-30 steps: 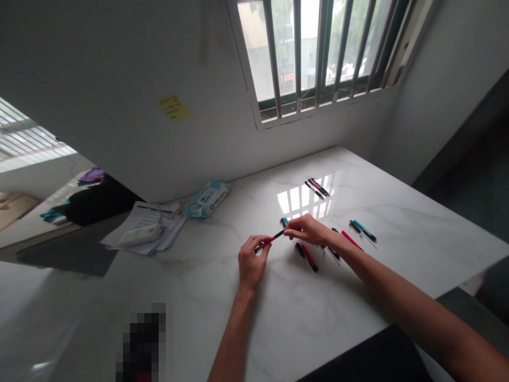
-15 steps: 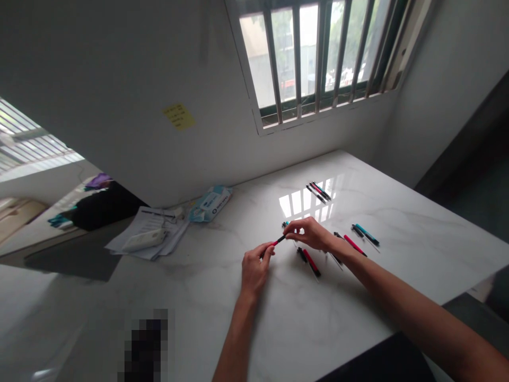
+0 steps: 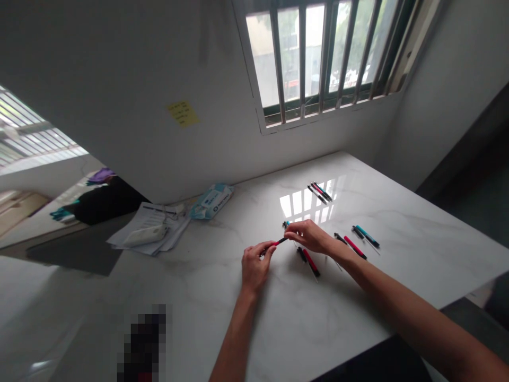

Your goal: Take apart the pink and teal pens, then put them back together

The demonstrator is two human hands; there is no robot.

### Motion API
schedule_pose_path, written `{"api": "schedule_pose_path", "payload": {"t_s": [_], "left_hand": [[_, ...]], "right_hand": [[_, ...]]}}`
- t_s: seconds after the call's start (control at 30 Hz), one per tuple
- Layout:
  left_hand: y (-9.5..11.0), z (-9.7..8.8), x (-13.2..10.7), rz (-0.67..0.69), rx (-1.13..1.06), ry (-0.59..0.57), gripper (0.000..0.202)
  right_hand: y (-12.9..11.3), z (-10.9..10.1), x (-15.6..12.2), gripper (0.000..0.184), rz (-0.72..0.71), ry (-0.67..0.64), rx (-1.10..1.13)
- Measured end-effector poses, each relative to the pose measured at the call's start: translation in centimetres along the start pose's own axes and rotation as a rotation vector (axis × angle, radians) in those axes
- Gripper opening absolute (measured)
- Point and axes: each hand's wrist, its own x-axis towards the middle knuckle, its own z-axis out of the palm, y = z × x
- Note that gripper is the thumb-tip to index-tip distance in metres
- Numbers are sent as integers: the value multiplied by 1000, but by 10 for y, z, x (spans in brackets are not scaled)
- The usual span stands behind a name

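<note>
Between both hands is a slim red and black pen (image 3: 280, 241), held above the table. My left hand (image 3: 255, 265) pinches its red end between thumb and fingers. The black end is in the fingertips of my right hand (image 3: 306, 234). Just below the right hand lie red and black pen parts (image 3: 310, 262) with a thin refill. Behind its fingers, a blue and black pen piece (image 3: 287, 225) is partly hidden. Farther right rest a red pen barrel (image 3: 355, 247) and a blue pen barrel (image 3: 368, 236), each beside black parts.
Several assembled pens (image 3: 319, 192) lie together toward the back of the white marbled table (image 3: 191, 302). At the left are papers (image 3: 149, 233) with a white device on top, and a blue wipes packet (image 3: 212, 201). The barred window (image 3: 318, 63) is above.
The view has shifted slightly. Both hands keep their grip on the pen, with the right fingertips moved very little.
</note>
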Motion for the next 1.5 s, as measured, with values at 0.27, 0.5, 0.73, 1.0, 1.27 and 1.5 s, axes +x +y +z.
{"api": "schedule_pose_path", "payload": {"t_s": [0.27, 0.5, 0.73, 1.0, 1.27, 1.5], "left_hand": [[-1, 0, 0, -63, -5, -1, 20], [0, 1, 0, -75, -40, -15, 21], [1, 0, 0, -71, -59, -20, 22], [-2, 3, -1, -72, -175, -40, 22], [-8, -8, 4, -65, -308, 65, 27], [-11, -10, 7, -92, -204, 274, 35]], "right_hand": [[1, 4, -1, 20, -28, 14, -10], [1, 2, 0, 28, -86, 49, -121], [1, 2, 0, 7, -122, 61, -36], [9, 5, 2, 8, -64, 28, -67], [-12, 18, 0, 7, -191, 33, -146], [29, -29, 5, 20, 39, 449, -280]]}}
